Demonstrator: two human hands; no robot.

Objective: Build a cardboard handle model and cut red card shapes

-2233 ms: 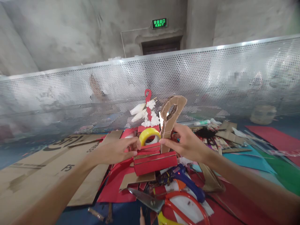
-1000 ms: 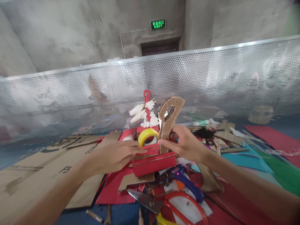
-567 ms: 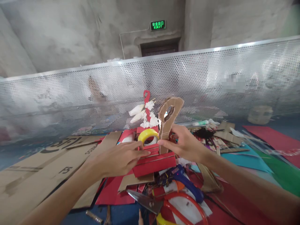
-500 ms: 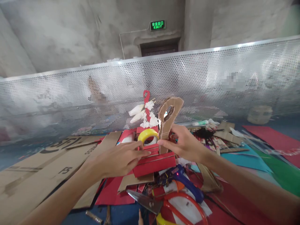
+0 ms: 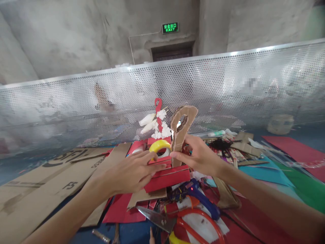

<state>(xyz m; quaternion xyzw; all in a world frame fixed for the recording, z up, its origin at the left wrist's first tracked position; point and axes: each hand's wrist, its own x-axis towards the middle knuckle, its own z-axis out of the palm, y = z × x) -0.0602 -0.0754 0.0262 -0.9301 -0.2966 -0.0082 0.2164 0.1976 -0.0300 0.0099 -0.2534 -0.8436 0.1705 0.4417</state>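
Note:
My right hand (image 5: pixel 196 154) pinches a brown cardboard piece (image 5: pixel 183 127) with a curled, looped top, holding it upright on a red box-like base (image 5: pixel 175 179). Over the left part of that base lies my left hand (image 5: pixel 133 169), fingers stretched out and forefinger touching its top. Just behind the fingers stands a yellow tape roll (image 5: pixel 158 145). Farther back rises a red hook-shaped piece (image 5: pixel 159 115) trimmed with white paper flowers (image 5: pixel 161 132). A blue glue gun (image 5: pixel 203 200) with a lit red light lies in front of the base.
Scissors (image 5: pixel 188 222) with red handles lie at the front. Flattened cardboard (image 5: pixel 48 179) covers the left side. Coloured sheets (image 5: pixel 266 173) and scraps spread to the right. A perforated metal panel (image 5: pixel 122 98) stands along the back, a clear tub (image 5: pixel 280 124) near it.
My left forefinger has slid slightly to the right along the red base. The cardboard piece and my right hand stay almost where they were.

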